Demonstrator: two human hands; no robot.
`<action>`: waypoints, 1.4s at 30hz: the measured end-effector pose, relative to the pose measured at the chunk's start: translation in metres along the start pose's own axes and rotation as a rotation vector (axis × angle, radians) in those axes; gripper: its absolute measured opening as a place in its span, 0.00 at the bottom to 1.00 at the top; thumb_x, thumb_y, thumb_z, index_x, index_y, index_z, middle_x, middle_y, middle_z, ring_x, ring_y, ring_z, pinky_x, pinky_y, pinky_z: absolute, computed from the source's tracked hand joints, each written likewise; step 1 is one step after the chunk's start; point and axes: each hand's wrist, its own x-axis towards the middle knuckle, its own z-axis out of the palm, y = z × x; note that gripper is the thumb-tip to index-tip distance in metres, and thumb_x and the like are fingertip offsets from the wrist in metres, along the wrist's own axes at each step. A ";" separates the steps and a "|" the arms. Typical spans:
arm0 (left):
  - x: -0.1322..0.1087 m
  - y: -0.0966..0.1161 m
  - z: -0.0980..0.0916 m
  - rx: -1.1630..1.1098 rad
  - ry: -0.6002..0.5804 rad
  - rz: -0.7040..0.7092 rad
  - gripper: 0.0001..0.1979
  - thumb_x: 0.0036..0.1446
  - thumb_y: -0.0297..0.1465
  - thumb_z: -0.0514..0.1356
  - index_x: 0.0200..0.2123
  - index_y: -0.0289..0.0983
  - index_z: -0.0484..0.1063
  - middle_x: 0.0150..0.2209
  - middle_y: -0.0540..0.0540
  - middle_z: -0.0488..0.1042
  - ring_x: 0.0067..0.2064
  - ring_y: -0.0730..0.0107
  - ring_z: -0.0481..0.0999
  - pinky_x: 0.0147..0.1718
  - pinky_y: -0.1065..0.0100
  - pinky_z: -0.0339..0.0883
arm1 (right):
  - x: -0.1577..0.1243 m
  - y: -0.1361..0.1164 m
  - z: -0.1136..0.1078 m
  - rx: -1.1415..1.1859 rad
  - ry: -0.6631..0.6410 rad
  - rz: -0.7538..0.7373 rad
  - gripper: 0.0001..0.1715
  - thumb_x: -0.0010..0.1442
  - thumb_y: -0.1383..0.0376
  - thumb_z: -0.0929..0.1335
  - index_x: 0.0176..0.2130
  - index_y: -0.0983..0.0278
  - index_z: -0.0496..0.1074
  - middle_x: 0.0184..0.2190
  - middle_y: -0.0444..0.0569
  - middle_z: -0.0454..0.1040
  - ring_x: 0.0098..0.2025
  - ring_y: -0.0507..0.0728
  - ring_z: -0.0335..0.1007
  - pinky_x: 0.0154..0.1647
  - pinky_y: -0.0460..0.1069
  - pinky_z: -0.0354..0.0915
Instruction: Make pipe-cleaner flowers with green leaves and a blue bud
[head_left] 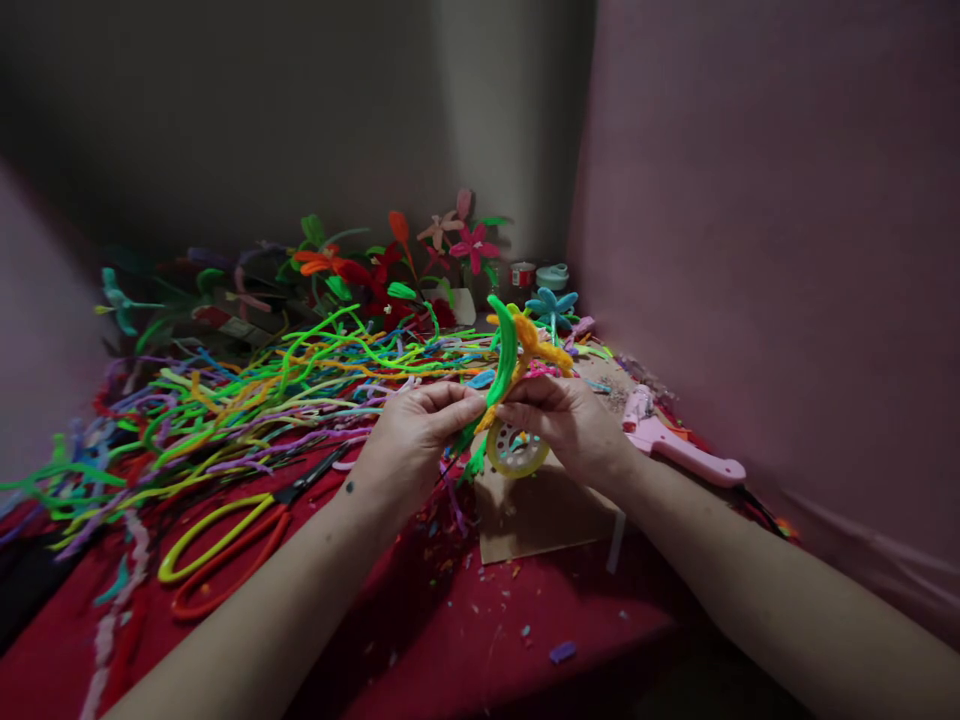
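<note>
Between finger and thumb, my left hand (420,430) pinches the lower end of a green pipe-cleaner leaf (505,355), which stands upright. My right hand (570,420) is closed on an orange pipe-cleaner flower (531,343) by its stem. The leaf lies against the flower's left side, and both hands nearly meet there. Just below the fingers is a roll of clear tape (517,452), its hollow core showing holes. Under it lies a brown cardboard sheet (547,515). The fingertips partly hide where leaf and stem come together.
Scissors (225,545) with yellow and red handles lie left of my left arm. Loose pipe cleaners (300,370) spread across the red cloth (450,640). A pink glue gun (682,445) rests at right. Finished pipe-cleaner flowers (472,248) stand along the back wall. Scraps litter the front.
</note>
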 end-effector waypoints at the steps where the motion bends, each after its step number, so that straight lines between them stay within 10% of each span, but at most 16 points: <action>1: -0.002 0.001 0.000 0.066 0.009 0.026 0.09 0.45 0.35 0.65 0.24 0.34 0.73 0.21 0.52 0.70 0.23 0.77 0.65 0.25 0.73 0.59 | 0.000 0.000 0.000 -0.004 0.000 0.001 0.08 0.44 0.60 0.74 0.26 0.62 0.77 0.22 0.42 0.72 0.28 0.50 0.64 0.33 0.48 0.63; 6: -0.013 0.010 0.004 0.464 0.053 0.246 0.06 0.47 0.31 0.63 0.30 0.36 0.75 0.27 0.49 0.75 0.30 0.71 0.70 0.31 0.71 0.63 | 0.001 0.000 -0.003 0.027 -0.011 0.006 0.09 0.45 0.59 0.74 0.27 0.62 0.77 0.23 0.42 0.72 0.27 0.50 0.64 0.32 0.47 0.62; 17: -0.016 0.003 0.015 0.140 0.167 0.188 0.05 0.45 0.28 0.64 0.29 0.36 0.78 0.27 0.49 0.77 0.30 0.71 0.74 0.32 0.71 0.68 | -0.004 0.007 0.000 -0.151 0.068 -0.126 0.06 0.52 0.64 0.68 0.30 0.61 0.77 0.26 0.43 0.74 0.29 0.51 0.67 0.33 0.48 0.65; 26: -0.017 -0.009 0.014 0.463 0.202 0.529 0.07 0.50 0.26 0.61 0.33 0.40 0.78 0.34 0.50 0.78 0.38 0.69 0.75 0.42 0.69 0.67 | -0.010 0.002 0.000 -0.348 0.137 -0.145 0.07 0.54 0.65 0.67 0.29 0.62 0.76 0.22 0.43 0.70 0.24 0.50 0.63 0.27 0.47 0.61; 42: -0.011 -0.003 0.008 0.375 0.166 0.376 0.04 0.50 0.29 0.61 0.25 0.37 0.76 0.37 0.45 0.75 0.44 0.64 0.72 0.49 0.62 0.63 | -0.008 0.000 0.002 -0.253 0.106 -0.210 0.07 0.54 0.66 0.68 0.31 0.64 0.78 0.23 0.43 0.73 0.24 0.48 0.64 0.25 0.43 0.62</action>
